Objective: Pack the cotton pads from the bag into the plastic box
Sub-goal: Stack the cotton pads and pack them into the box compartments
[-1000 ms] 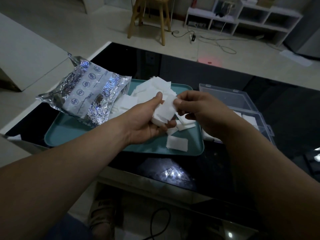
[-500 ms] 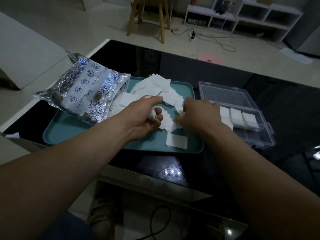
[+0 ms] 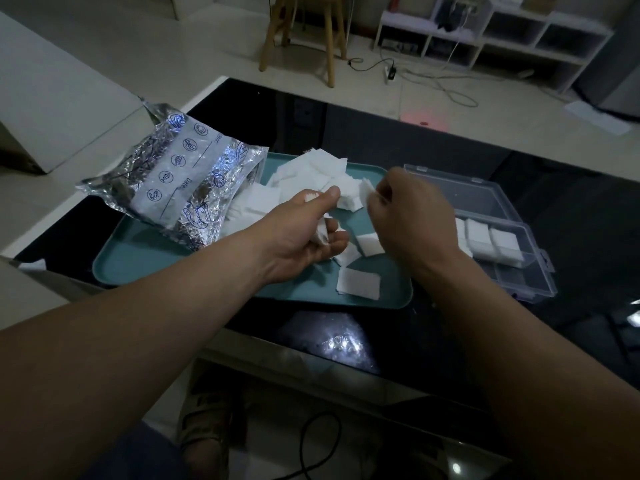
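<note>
Fingers (image 3: 335, 226) of the left hand (image 3: 298, 233) curl round a small stack of pads (image 3: 320, 234), with the thumb pressed on top. The right hand (image 3: 410, 216) pinches a single pad (image 3: 365, 191) between thumb and fingertips, just above the loose heap (image 3: 311, 174) on the teal tray (image 3: 138, 271). The plastic box (image 3: 533, 289) stands open just right of the tray, with packed pads (image 3: 502, 244) filling its middle row. The foil bag (image 3: 180, 188) lies on the tray's left end, mouth toward the heap.

The likeliest trouble is the stack: it is soft and light and could fan out or shed a pad if the left grip loosens while the right hand adds to it. A pinch taken on one corner may let that pad fold, so it would sit crooked in its compartment. Reaching across, the right forearm could brush the box's near edge and nudge the light box along the slick top.

Tray and box rest on a glossy black table (image 3: 381, 140) that mirrors a light. Beyond are pale floor tiles, a wooden stool (image 3: 329, 46), a white shelf unit (image 3: 502, 32) and a power strip (image 3: 390, 71) with trailing cable.
</note>
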A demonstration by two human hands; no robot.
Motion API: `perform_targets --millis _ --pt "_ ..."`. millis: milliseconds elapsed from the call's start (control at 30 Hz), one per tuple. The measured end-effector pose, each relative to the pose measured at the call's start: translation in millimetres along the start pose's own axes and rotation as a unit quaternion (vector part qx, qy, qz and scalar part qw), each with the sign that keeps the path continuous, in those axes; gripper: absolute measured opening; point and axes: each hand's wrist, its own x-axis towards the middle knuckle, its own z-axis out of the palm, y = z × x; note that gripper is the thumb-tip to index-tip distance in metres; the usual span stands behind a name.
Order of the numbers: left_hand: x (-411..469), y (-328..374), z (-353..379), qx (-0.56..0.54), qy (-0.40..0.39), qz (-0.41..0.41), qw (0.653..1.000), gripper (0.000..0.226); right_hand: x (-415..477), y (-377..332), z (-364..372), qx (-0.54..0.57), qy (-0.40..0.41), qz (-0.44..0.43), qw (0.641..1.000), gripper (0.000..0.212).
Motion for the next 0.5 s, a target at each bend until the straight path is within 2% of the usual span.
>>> perform_targets --millis 67,167,333,433,500 --pt "-3.1 -0.3 5.1 0.017 -0.027 0.013 0.999 0.037 -7.4 -13.9 -4.9 0.064 0.005 -0.009 0.998 0.020" --pt "-6.1 -0.9 9.3 0.011 -0.047 0.037 0.998 0.032 -20.5 -29.3 -4.8 0.124 -0.007 -0.016 0.992 0.024" --pt "-6.1 0.5 4.8 0.011 -0.041 0.023 0.999 0.039 -27.3 -27.0 -10.8 0.208 -0.095 -0.036 0.973 0.017" --pt "-6.9 3.5 1.8 0.001 -0.086 -0.026 0.996 0.039 -31.0 -19.7 -20.3 0.202 -0.158 -0.084 0.963 0.034" --pt "-8.7 3.6 2.4 -0.006 -0.134 -0.049 0.990 0.040 -33.7 -16.3 -23.6 0.215 -0.190 -0.085 0.954 0.043"
